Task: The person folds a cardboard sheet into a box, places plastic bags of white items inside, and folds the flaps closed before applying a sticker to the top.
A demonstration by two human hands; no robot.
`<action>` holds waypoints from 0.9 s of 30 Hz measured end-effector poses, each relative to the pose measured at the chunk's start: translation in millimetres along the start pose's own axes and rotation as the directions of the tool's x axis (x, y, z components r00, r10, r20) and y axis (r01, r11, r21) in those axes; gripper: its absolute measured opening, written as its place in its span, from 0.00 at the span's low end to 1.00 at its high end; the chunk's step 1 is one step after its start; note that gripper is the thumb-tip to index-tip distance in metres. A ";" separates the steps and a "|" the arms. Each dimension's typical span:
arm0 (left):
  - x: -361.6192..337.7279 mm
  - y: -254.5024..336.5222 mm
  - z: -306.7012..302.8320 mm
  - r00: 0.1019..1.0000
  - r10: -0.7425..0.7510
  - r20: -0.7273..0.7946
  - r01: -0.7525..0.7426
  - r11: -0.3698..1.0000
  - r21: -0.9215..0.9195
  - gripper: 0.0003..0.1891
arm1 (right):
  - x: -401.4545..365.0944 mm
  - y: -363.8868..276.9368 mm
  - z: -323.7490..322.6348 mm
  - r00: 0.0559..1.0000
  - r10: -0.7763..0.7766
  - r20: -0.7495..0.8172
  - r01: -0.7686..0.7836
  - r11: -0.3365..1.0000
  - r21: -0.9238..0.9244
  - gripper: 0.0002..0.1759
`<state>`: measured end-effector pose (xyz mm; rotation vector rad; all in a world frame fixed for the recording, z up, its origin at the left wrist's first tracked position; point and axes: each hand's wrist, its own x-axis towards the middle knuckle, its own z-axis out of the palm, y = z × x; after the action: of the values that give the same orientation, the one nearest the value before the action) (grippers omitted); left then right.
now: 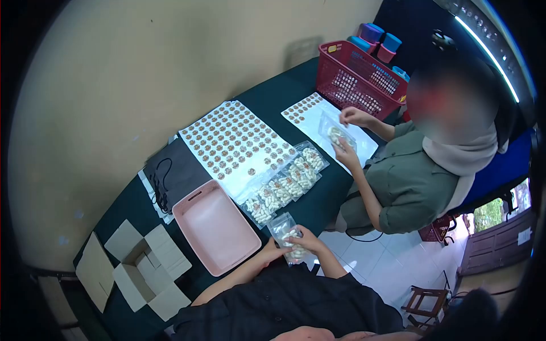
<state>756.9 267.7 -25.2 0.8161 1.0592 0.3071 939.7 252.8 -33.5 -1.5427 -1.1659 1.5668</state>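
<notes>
Near the table's front edge, my left hand (pixel 272 252) and my right hand (pixel 307 240) hold a clear plastic bag (pixel 281 224) of whitish pieces between them. My left hand grips its left side, and the fingers of my right hand press on its front. Just beyond it lies a row of similar filled bags (pixel 284 186). These overlap the lower edge of a white sheet (pixel 227 136) covered with round brown stickers. To the left of my hands sits a pink plastic tray (pixel 217 227) with nothing in it.
A co-worker (pixel 409 176) at the right holds another bag (pixel 336 135) over a second sticker sheet (pixel 364 139). Behind stands a red basket (pixel 361 79) near colored containers (pixel 391 45). An open cardboard box (pixel 133 278) and black cable (pixel 162 184) are at the left.
</notes>
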 end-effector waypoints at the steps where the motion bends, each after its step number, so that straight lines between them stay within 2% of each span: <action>1: -1.0 -2.7 -0.5 0.980 0.180 -0.085 -0.176 0.983 0.042 0.42 | -2.2 -14.6 8.7 1.000 0.004 0.012 -0.004 1.000 0.000 0.27; 2: -12.6 14.6 -5.0 0.978 0.184 -0.097 -0.184 0.983 0.009 0.42 | -6.4 -38.8 19.0 1.000 -0.013 0.013 0.011 0.990 0.143 0.25; 3: -18.1 22.7 -12.8 0.960 0.256 -0.113 -0.256 0.967 0.013 0.43 | -4.3 -56.8 27.1 0.999 -0.031 0.010 0.027 0.959 0.283 0.23; 5: -48.2 56.3 -24.5 0.882 0.444 -0.160 -0.443 0.895 0.047 0.42 | 9.9 -69.3 39.1 0.995 -0.101 0.025 0.092 0.967 0.239 0.20; 6: -51.4 55.8 -38.7 0.855 0.471 -0.217 -0.471 0.881 0.056 0.41 | 16.2 -79.2 47.0 0.962 -0.273 0.025 0.261 0.940 0.220 0.21; 7: -58.5 58.9 -53.3 0.822 0.498 -0.276 -0.499 0.864 0.071 0.40 | 22.4 -94.8 51.6 0.903 -0.419 0.095 0.404 0.904 0.142 0.21; 9: -73.2 58.5 -85.4 0.784 0.515 -0.345 -0.498 0.855 0.144 0.38 | 28.4 -123.2 64.3 0.913 -0.354 0.202 0.310 0.925 0.218 0.21; 11: -77.8 46.1 -120.2 0.731 0.465 -0.500 -0.523 0.852 0.027 0.37 | 44.0 -124.8 74.8 0.893 -0.425 0.147 0.412 0.904 0.113 0.21; 12: -76.7 38.2 -135.7 0.721 0.460 -0.518 -0.527 0.850 0.022 0.37 | 51.7 -120.9 75.9 0.897 -0.418 0.141 0.418 0.908 0.033 0.21; 14: -71.2 16.4 -164.3 0.620 0.472 -0.627 -0.578 0.815 0.043 0.36 | 63.2 -114.0 75.5 0.912 -0.387 0.137 0.402 0.909 -0.106 0.20; 15: -66.0 1.4 -178.8 0.603 0.460 -0.652 -0.581 0.813 0.037 0.36 | 80.4 -88.9 76.0 0.893 -0.435 0.118 0.450 0.865 -0.220 0.21; 17: -55.3 -21.7 -198.9 0.655 0.236 -0.718 -0.297 0.954 0.042 0.34 | 79.2 -80.7 75.5 0.882 -0.462 0.095 0.438 0.727 -0.529 0.23; 18: -56.1 -19.5 -189.5 0.648 0.238 -0.724 -0.428 0.899 -0.087 0.36 | 83.1 -63.3 76.5 0.896 -0.435 0.089 0.393 0.683 -0.616 0.31; 19: -46.5 -33.9 -194.2 0.643 0.242 -0.727 -0.438 0.895 -0.090 0.36 | 78.3 -62.8 77.2 0.893 -0.440 0.096 0.399 0.675 -0.621 0.31; 21: -25.8 -55.1 -200.4 0.408 0.377 -0.832 -0.357 0.904 0.235 0.41 | 72.1 -62.4 81.0 0.869 -0.429 0.247 0.446 0.463 -0.766 0.40; 22: -35.8 -42.8 -194.9 0.491 0.381 -0.784 -0.308 0.917 0.253 0.45 | 68.9 -60.0 84.5 0.903 -0.351 0.248 0.397 0.461 -0.793 0.45; 23: -42.2 -30.8 -184.9 0.493 0.385 -0.780 -0.313 0.915 0.254 0.45 | 68.2 -58.2 86.3 0.903 -0.354 0.243 0.394 0.459 -0.796 0.45; 25: -50.6 -5.7 -157.5 0.214 0.509 -0.833 -0.010 0.854 0.520 0.44 | 63.0 -62.2 90.4 0.890 -0.424 0.168 0.342 0.377 -0.861 0.46; 26: -56.9 10.8 -143.6 0.244 0.542 -0.804 -0.098 0.839 0.536 0.42 | 67.0 -57.6 91.8 0.885 -0.445 0.140 0.318 0.356 -0.879 0.47; 27: -55.0 18.0 -134.3 0.248 0.544 -0.801 -0.099 0.837 0.538 0.42 | 67.7 -54.9 92.1 0.886 -0.444 0.134 0.313 0.358 -0.880 0.47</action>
<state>617.1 307.2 -8.4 1.2780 2.1389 1.0953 834.4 321.9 -19.6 -1.7012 -2.2964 0.4351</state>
